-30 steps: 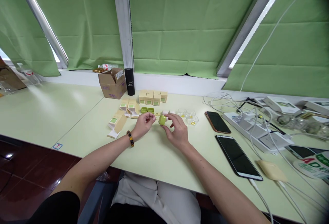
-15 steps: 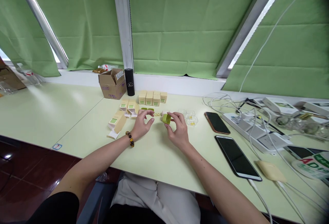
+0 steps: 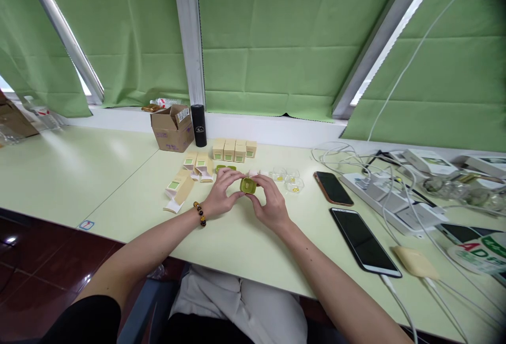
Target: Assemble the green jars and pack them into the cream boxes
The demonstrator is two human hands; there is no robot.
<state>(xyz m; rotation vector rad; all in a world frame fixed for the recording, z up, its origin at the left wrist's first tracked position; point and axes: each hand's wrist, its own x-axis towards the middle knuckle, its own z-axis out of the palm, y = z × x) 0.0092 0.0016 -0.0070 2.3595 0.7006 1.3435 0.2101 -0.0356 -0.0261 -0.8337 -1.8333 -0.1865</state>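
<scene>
Between my two hands is a small olive-green open box (image 3: 248, 186), its hollow side tilted toward me. My left hand (image 3: 223, 194) pinches its left side with thumb and fingers. On the right side, my right hand (image 3: 271, 202) grips it the same way. Just behind my left fingers lie some flat green pieces (image 3: 225, 167). Small clear plastic cups (image 3: 294, 185) with yellow bits in them stand right of my right hand. An opened cream carton (image 3: 179, 188) lies left of my left hand, with two more opened cartons (image 3: 203, 165) behind it.
Several closed cream cartons (image 3: 229, 150) stand in a row at the back. Beside them are a black bottle (image 3: 198, 126) and a cardboard box (image 3: 172, 129). Two phones (image 3: 366, 241), a power strip (image 3: 391, 204) and tangled white cables crowd the right side.
My left hand has moved right and taken hold of the green box, which my right hand held alone before. The box has shifted slightly left and its opening now turns toward me.
</scene>
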